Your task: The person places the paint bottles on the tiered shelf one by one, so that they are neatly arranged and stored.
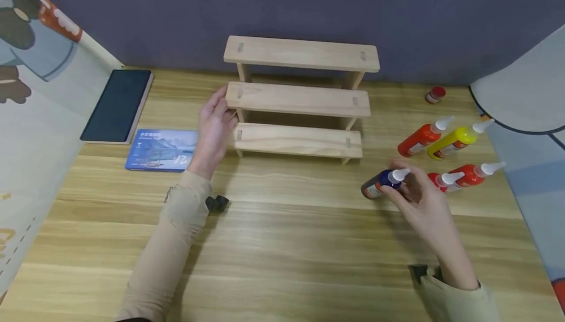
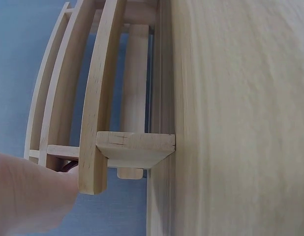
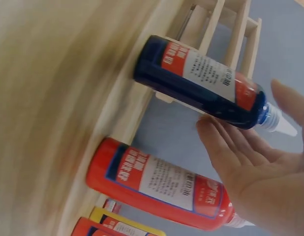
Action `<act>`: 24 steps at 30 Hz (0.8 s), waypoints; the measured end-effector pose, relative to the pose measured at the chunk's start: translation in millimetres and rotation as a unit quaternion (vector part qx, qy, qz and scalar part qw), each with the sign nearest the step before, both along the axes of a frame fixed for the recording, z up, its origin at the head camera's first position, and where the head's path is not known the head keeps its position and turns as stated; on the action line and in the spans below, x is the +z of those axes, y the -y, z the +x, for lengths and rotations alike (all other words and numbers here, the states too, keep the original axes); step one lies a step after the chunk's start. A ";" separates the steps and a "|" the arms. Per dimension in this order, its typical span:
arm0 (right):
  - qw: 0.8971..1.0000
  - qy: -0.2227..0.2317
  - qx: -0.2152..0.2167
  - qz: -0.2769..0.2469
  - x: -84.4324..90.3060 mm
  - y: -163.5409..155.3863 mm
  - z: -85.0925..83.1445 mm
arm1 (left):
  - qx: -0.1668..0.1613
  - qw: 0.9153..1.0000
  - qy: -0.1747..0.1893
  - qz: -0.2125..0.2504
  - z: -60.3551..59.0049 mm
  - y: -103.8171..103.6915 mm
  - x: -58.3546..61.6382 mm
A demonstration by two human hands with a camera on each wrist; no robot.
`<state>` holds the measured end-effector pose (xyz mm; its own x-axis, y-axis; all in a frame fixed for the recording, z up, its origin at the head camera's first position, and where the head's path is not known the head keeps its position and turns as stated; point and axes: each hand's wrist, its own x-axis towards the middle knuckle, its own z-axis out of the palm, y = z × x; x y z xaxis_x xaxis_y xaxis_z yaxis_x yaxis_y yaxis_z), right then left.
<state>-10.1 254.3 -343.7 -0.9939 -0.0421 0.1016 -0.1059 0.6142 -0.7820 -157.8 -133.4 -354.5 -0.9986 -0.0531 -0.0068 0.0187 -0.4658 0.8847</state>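
A three-tier wooden step shelf (image 1: 300,98) stands at the back middle of the table. My left hand (image 1: 218,111) rests against its left end with the fingers fairly straight. In the left wrist view one fingertip (image 2: 29,196) presses on the shelf's side piece (image 2: 100,123). My right hand (image 1: 399,184) holds a dark blue paint bottle (image 1: 378,184) by its upper part, right of the shelf's front. In the right wrist view the blue bottle (image 3: 201,78) sits between fingers (image 3: 221,142) and thumb, white nozzle pointing out.
Red (image 1: 419,139) and yellow (image 1: 452,143) bottles stand at the right, and two more red bottles (image 1: 472,174) just beyond my right hand. A small red-capped jar (image 1: 435,94) is at the back right. A dark tablet (image 1: 116,105) and blue booklet (image 1: 162,150) lie at the left.
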 end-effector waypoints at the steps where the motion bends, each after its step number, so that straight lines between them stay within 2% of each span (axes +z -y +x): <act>1: 1.000 0.003 -0.005 0.008 -1.2 -0.5 0.4 | -0.001 1.000 -0.001 -0.002 0.3 -0.1 -0.1; 7: 0.999 0.010 -0.028 0.034 -4.7 -0.8 0.9 | -0.003 1.000 -0.004 -0.021 2.0 -0.4 0.8; 24: 0.998 -0.007 -0.028 0.063 -3.3 0.7 -2.8 | 0.004 0.999 -0.009 -0.048 0.6 -1.5 -0.4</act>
<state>-12.9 253.6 -347.0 -0.9936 0.0010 0.1131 -0.0786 0.7129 -0.6968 -157.2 -131.9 -354.9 -0.9981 -0.0599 0.0164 0.0380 -0.3790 0.9246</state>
